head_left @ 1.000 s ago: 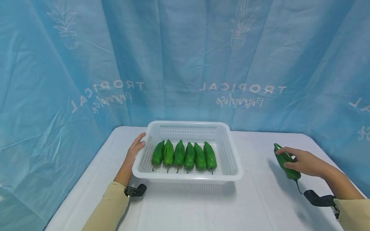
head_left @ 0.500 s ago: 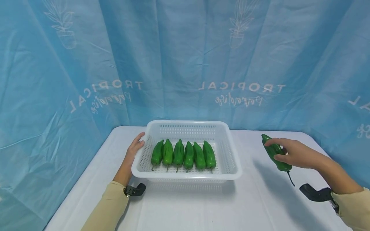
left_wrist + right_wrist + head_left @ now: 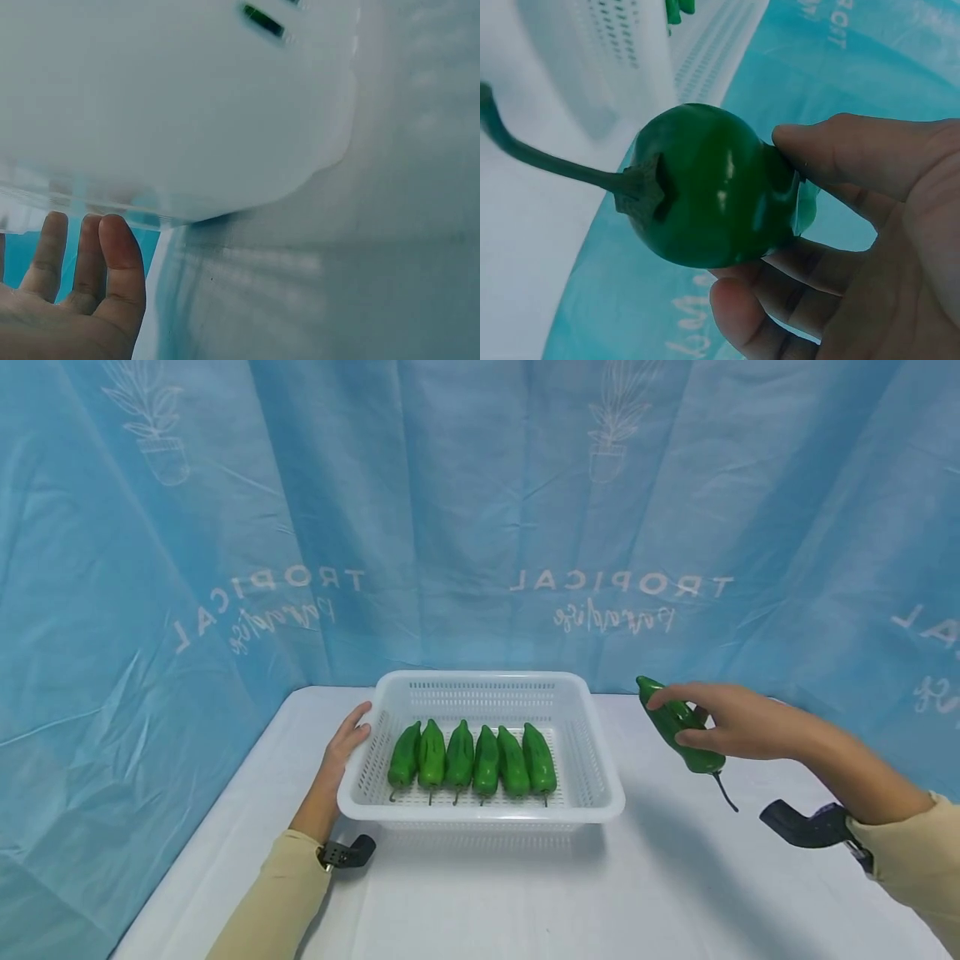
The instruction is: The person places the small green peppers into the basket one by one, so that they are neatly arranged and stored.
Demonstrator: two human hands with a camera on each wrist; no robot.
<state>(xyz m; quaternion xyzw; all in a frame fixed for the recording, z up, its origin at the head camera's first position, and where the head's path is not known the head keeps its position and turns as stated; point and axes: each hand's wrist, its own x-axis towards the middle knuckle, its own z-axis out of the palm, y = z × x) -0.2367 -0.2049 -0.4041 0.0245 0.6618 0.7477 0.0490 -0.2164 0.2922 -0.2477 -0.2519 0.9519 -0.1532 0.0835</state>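
Observation:
My right hand pinches a green pepper between thumb and fingers, up in the air to the right of the white basket. The pepper's tip points up and to the left, and its curved stem hangs down. In the right wrist view the round stem end of this pepper faces the camera. Several green peppers lie side by side in the basket, stems toward me. My left hand touches the basket's left side. Its fingers reach up straight at the basket's edge in the left wrist view.
A white cloth covers the table under the basket. Blue curtains with mirrored lettering hang behind and at both sides. Each wrist carries a black camera mount, the right one below the pepper's stem.
My right hand has carried the pepper up and to the left, closer to the basket. The left hand stays at the basket's side, and the peppers inside lie as before.

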